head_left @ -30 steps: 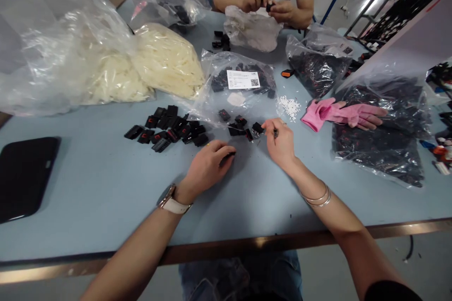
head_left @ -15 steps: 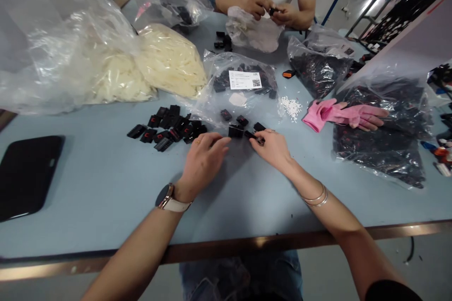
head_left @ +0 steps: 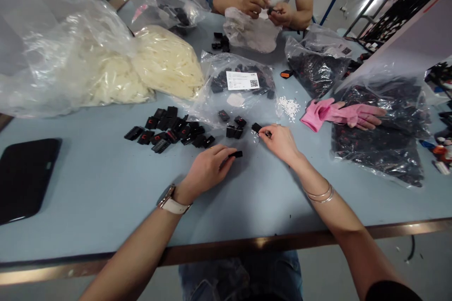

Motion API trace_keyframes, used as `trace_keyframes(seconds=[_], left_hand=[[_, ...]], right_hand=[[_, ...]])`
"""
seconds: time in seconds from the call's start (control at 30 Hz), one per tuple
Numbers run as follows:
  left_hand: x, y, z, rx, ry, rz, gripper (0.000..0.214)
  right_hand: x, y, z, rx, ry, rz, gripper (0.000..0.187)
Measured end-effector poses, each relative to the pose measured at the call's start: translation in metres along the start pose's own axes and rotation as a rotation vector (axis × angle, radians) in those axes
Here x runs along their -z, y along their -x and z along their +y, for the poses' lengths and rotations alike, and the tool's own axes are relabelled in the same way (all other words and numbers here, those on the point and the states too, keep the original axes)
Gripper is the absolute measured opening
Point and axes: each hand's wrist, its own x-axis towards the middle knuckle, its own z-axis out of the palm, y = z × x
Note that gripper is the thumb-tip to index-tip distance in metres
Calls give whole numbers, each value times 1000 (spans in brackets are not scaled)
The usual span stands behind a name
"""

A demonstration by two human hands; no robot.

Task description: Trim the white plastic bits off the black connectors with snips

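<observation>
My left hand (head_left: 209, 169) pinches a black plastic connector housing (head_left: 237, 154) between thumb and fingers, a little above the table. To its right, my right hand (head_left: 280, 141) has its fingers closed together, with a dark bit between them too small to make out. Its fingertips are beside another black connector housing (head_left: 256, 127), and I cannot tell whether they touch it. Several small white pieces (head_left: 254, 137) lie just below that one. A small group of black housings (head_left: 233, 131) sits between the hands, and a larger pile of housings, some with red parts (head_left: 169, 127), lies left.
Behind lie a labelled clear bag of black parts (head_left: 243, 81) and a heap of small white pieces (head_left: 289, 107). Pink gloves (head_left: 346, 114) rest on a bag at right. Bags of cream strips (head_left: 169, 63) and a black tray-like object (head_left: 28, 178) are left. A co-worker's hands (head_left: 268, 7) work opposite.
My left hand has come slightly towards me and now holds a black housing. The housing earlier in my right fingers is gone from them; that hand has shifted right beside another housing.
</observation>
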Motion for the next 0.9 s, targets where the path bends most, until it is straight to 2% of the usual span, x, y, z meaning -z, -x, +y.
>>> trace_keyframes(seconds=[0.1, 0.23, 0.4, 0.6, 0.9], left_hand=[[-1, 1, -1, -17, -17, -22, 21], [-2, 1, -2, -16, -40, -33, 22], [-3, 2, -3, -5, -45, -45, 22], [-4, 3, -4, 7, -41, -59, 23], [-2, 1, -3, -5, -58, -58, 23]], right_hand=[[-10, -1, 2, 45, 78, -67, 25], [-19, -1, 2, 77, 141, -94, 29], [-11, 1, -1, 86, 178, -139, 34], [-6, 5, -6, 125, 253, -206, 27], [-15, 7, -3, 211, 285, -168, 28]])
